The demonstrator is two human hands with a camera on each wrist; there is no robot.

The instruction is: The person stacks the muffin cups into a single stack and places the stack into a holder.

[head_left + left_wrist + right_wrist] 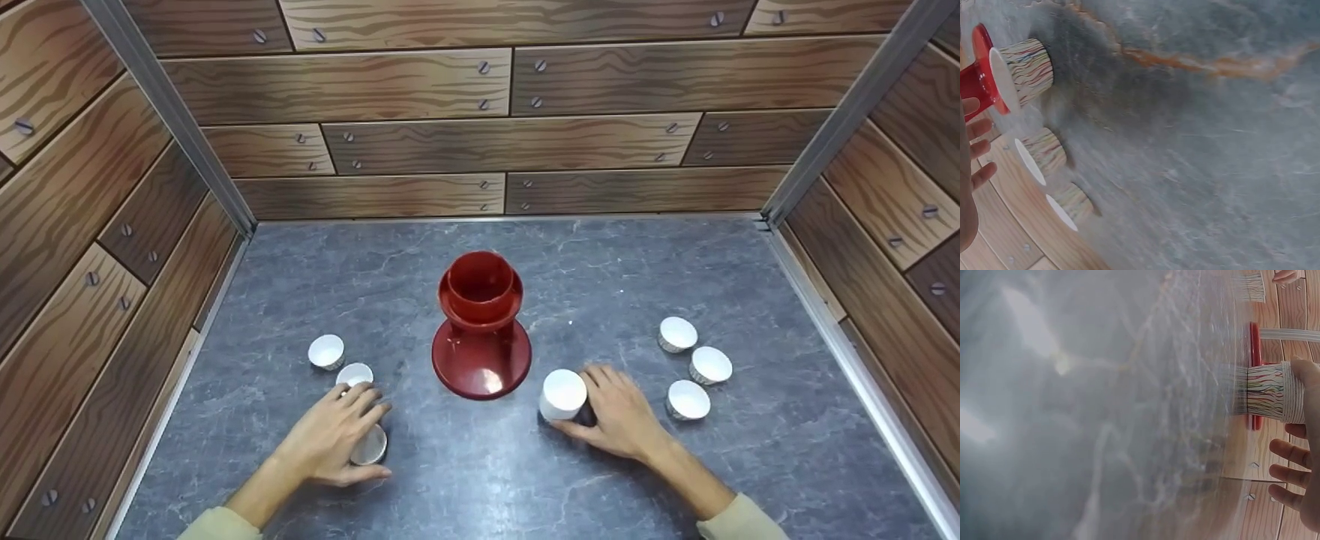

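Left hand (334, 431): palm down at about 7:30 from the red stand; fingers straight and spread, thumb out, over the near cup (368, 444). Contact cannot be told.
Near cup: upright on the desk (457, 480), between thumb and fingers; wavy coloured lines outside.
Left pair: far-left cup (326, 351) at 9 o'clock, second cup (355, 374) just beside it, partly behind the fingertips.
Right hand (619, 412): at 4 o'clock, fingers spread and straight, outer three clear of the cup stack (562, 391); thumb at its near side. Whether it is pinched cannot be told.
Cup stack: upright at 4 o'clock, mouth up, several rims nested; wavy lines on the side.
Red stand (484, 367): centre, round base, red cup-shaped top (481, 304).
Right trio: upright white-lined cups (688, 400) grouped near 3 to 4 o'clock.
Walls: wood-plank print (420, 82).
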